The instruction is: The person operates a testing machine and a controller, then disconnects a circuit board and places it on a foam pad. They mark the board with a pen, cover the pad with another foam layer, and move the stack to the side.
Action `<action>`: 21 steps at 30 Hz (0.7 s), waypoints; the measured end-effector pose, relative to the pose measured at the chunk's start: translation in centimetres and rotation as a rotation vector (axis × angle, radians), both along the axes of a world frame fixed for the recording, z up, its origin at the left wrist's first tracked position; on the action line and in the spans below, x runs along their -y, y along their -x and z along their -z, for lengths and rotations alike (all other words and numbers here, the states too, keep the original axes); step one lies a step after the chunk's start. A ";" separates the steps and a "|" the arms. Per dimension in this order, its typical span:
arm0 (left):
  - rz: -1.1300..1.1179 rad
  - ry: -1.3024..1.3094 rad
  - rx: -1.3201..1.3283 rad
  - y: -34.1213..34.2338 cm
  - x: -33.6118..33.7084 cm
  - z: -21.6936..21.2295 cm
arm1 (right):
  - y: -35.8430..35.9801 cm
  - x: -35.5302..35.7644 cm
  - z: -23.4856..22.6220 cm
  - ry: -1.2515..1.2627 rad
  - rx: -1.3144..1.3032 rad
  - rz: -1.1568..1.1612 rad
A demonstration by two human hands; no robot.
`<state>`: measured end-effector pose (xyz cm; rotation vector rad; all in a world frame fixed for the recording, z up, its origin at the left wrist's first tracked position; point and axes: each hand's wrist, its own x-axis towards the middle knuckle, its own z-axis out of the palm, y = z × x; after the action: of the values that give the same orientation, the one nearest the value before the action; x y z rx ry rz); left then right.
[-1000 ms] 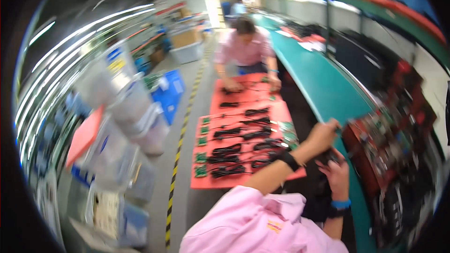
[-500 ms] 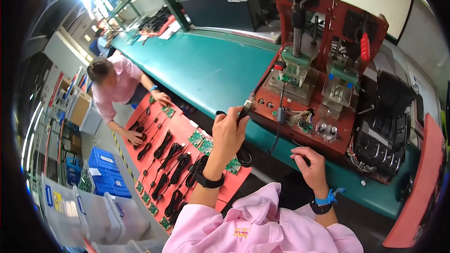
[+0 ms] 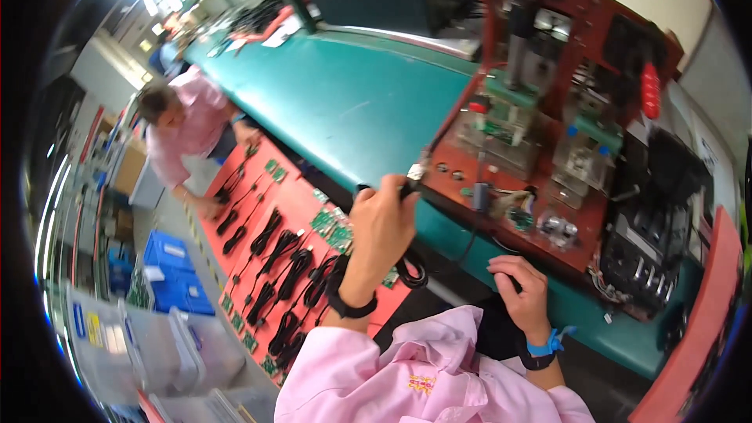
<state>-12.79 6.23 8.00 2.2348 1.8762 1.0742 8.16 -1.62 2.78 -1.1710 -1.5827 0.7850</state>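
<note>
At the green bench edge, cable lifted toward the red fixture.

Left hand (image 3: 382, 223) closed around a black cable (image 3: 409, 268), plug end raised to the corner of the red fixture (image 3: 540, 164), slack loop hanging below the wrist, probably kept clear of the green bench (image 3: 352, 102). Right hand (image 3: 521, 286) low by the lap, fingers curled on something dark, grip not clear enough to tell. Down on the red tray (image 3: 294, 211), more coiled cables in rows beside small green boards (image 3: 333, 227), within easy reach; another person's hands at its far end.

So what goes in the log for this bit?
left hand: gripping black cable | right hand: on dark object at lap | front: red fixture, green bench
</note>
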 end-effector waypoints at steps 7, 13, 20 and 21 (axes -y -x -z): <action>0.232 -0.046 -0.138 0.4 -1.2 -0.5 | -1.5 1.1 0.5 0.055 0.078 -0.055; 0.188 -0.086 -0.401 0.8 -1.8 -3.2 | -2.8 3.2 0.5 0.125 0.124 -0.201; 0.404 0.026 -0.506 -2.7 -6.6 -1.2 | -8.9 6.7 -5.1 0.274 0.605 -0.066; 0.386 -0.060 -0.489 -2.2 -6.8 -0.8 | -9.8 8.1 -5.4 0.321 0.680 0.032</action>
<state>-10.59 13.00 8.80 2.9315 1.4344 0.5675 17.97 -9.67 8.20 -1.8269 -2.0195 0.6670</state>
